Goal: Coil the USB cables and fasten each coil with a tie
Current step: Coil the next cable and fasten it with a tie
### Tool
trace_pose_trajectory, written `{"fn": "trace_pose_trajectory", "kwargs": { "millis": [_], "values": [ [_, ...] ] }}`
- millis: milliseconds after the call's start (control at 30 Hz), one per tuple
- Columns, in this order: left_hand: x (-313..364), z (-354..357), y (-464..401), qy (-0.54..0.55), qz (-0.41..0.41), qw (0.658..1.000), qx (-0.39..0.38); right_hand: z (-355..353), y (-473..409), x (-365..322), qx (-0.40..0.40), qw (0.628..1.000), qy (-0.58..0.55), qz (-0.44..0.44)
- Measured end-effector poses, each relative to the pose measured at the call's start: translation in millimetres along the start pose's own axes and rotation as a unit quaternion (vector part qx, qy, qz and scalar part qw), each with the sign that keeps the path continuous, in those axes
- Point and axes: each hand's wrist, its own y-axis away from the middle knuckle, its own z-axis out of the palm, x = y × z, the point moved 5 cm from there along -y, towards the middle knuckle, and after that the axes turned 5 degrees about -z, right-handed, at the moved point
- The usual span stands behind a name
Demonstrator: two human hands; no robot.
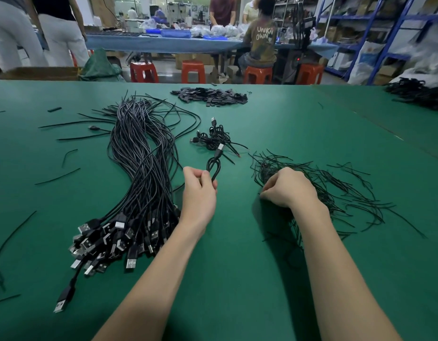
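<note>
"UNKN OWN" is read in pale letters on the brown shirt back [261, 35] of a seated person beyond the green felt-like table [237, 267]. A thin black round USB cable, folded into a narrow glossy loop [213, 166], is pinched by the left hand [199, 190] at table centre. The right hand [288, 188] is curled, fingertips pressed into the loose heap of thin black wire ties [336, 190]. A thick bundle of uncoiled black cables with silver plugs [139, 180] lies left; a few tied coils [215, 140] lie beyond.
</note>
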Motion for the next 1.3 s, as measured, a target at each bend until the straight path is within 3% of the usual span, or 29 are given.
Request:
{"fn": "trace_pose_trajectory", "kwargs": {
  "millis": [133, 200, 267, 333, 400, 467, 533, 667, 800, 1000, 1200, 1300],
  "values": [
    [0.4, 6.4, -0.6, 0.037, -0.002, 0.999, -0.023, -7.8, -4.5, -10.2, 0.039, 0.992, -0.098, -0.072],
    [-0.3, 8.3, -2.2, 0.063, -0.011, 0.997, -0.036, -13.3, -3.0, -16.8, 0.071, 0.968, -0.218, -0.102],
    [-2.2, 8.2, -3.7, 0.092, -0.024, 0.994, -0.046, -14.2, 2.3, -27.1, 0.063, 0.910, -0.386, -0.140],
    [-4.3, 7.5, -5.4, 0.112, -0.035, 0.992, -0.047, -14.3, 8.0, -39.9, 0.036, 0.827, -0.529, -0.187],
    [-5.2, 8.5, -6.9, 0.123, -0.041, 0.990, -0.048, -12.8, 12.2, -51.1, 0.006, 0.757, -0.611, -0.231],
    [-5.5, 10.0, -8.4, 0.130, -0.046, 0.989, -0.047, -7.2, 15.8, -60.8, -0.018, 0.729, -0.632, -0.261],
    [-5.5, 10.2, -9.2, 0.138, -0.049, 0.988, -0.045, 2.2, 17.0, -66.4, -0.014, 0.739, -0.614, -0.276],
    [-5.9, 11.2, -9.0, 0.149, -0.055, 0.986, -0.057, 18.4, 16.2, -67.0, 0.024, 0.798, -0.534, -0.279],
    [-5.4, 11.6, -9.2, 0.154, -0.064, 0.984, -0.055, 17.4, 13.4, -62.2, 0.030, 0.806, -0.527, -0.269],
    [-3.2, 12.0, -6.6, 0.120, -0.057, 0.990, -0.055, 19.2, 8.5, -59.7, 0.086, 0.869, -0.411, -0.263],
    [1.6, 8.1, -4.4, 0.032, -0.020, 0.999, -0.020, 19.4, 7.0, -58.6, 0.079, 0.883, -0.379, -0.267],
    [-0.2, 5.3, -5.2, 0.086, -0.053, 0.995, -0.013, 21.5, 8.0, -58.1, 0.018, 0.865, -0.428, -0.261]
  ]
}}
